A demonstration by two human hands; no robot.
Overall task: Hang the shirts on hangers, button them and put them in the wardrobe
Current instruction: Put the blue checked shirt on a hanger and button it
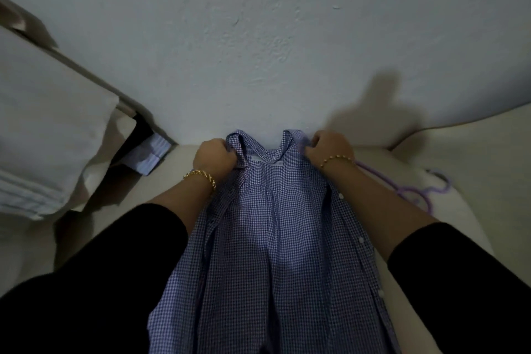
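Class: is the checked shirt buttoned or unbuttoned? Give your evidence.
Unbuttoned. The checked shirt hangs apart in front, baring its inside neck label; white buttons line one loose edge.

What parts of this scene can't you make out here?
Head view:
Checked shirt: lower part cut off by the bottom edge.
Left hand, right hand: fingertips buried in shirt fabric.
Purple hanger: one end hidden behind the right arm.
Striped cloth: partly under white bedding, too dim to identify.

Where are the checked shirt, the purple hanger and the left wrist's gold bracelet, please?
checked shirt (273,238): head view, on its inner back panel, below the collar.
purple hanger (411,190): head view, on its curved middle part.
gold bracelet (202,174): head view, on the chain's middle links.
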